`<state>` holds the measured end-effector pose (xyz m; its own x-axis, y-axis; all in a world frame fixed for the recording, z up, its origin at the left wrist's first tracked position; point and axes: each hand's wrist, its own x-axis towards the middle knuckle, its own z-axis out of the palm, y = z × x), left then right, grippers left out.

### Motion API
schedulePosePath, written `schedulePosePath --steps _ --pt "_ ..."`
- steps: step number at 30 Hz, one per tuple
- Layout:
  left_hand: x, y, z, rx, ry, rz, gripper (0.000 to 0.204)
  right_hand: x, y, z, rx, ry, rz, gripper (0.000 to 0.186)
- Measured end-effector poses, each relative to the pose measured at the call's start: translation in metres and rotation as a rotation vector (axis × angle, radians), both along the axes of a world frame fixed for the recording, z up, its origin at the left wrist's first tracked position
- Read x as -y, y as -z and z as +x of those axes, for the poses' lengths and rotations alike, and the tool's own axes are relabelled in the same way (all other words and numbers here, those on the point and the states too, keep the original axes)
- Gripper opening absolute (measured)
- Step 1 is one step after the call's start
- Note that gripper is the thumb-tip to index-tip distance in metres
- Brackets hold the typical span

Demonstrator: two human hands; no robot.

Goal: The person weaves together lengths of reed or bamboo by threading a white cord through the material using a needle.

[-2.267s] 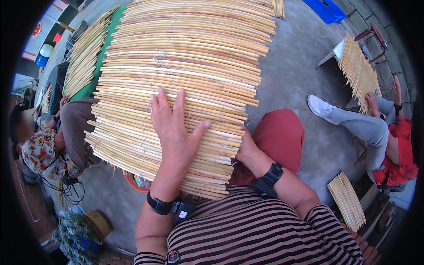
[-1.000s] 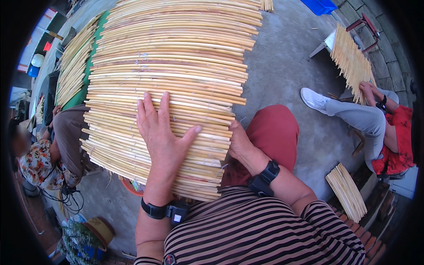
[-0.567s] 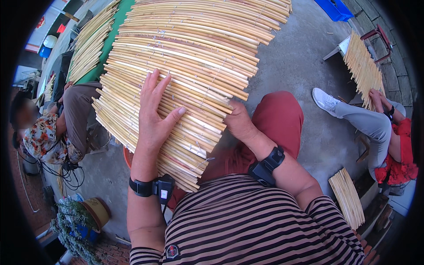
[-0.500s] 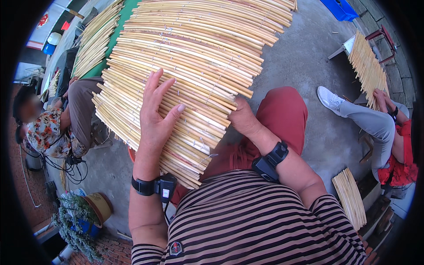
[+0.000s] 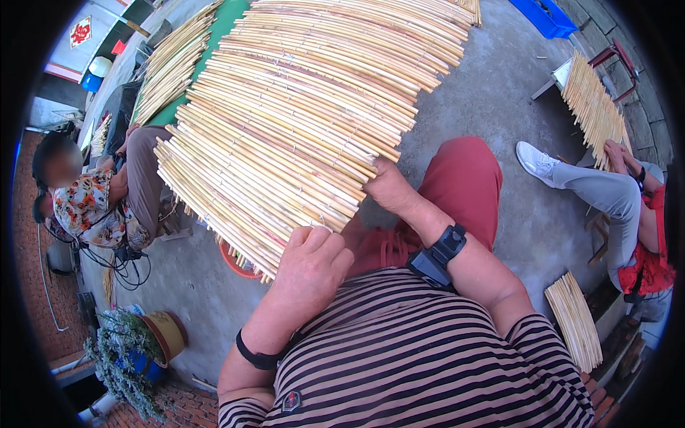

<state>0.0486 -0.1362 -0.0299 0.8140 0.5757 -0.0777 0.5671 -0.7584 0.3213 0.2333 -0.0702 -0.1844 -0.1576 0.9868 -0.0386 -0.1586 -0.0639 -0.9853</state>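
A large mat of pale yellow stalks (image 5: 285, 135), tied in rows with thin string, slopes up and away in front of me. My left hand (image 5: 310, 265) is closed at its near edge, knuckles up and fingers curled over the last stalks; the fingertips are hidden. On the mat's right side my right hand (image 5: 389, 187) grips the stalk ends, with most of its fingers out of sight underneath. String knots dot the stalks in lines across the mat.
A person in a flowered shirt (image 5: 85, 207) sits at left beside a green surface (image 5: 182, 93) with stalks. At right another person's hands (image 5: 621, 153) hold a smaller stalk mat (image 5: 592, 100). A stalk bundle (image 5: 573, 321), potted plant (image 5: 160, 339) and blue crate (image 5: 546, 18) stand around.
My left hand has gone from lying spread on the mat to closing at its near edge. That edge has lifted away from my lap. My right hand keeps its place.
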Motion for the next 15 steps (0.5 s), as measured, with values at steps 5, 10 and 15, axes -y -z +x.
schedulePosePath --steps 5,10,15 --pt "-0.038 -0.021 -0.040 0.661 -0.125 -0.815 0.034 -0.002 -0.003 0.004 -0.006 -0.076 -0.159 0.045" --pt "-0.117 0.045 -0.037 0.276 -0.689 0.277 0.072 -0.006 0.003 -0.002 0.162 -0.107 -0.070 0.033" --pt "-0.134 0.085 -0.032 0.102 -0.781 0.365 0.082 -0.014 0.019 -0.016 -0.574 -0.152 -0.399 0.042"
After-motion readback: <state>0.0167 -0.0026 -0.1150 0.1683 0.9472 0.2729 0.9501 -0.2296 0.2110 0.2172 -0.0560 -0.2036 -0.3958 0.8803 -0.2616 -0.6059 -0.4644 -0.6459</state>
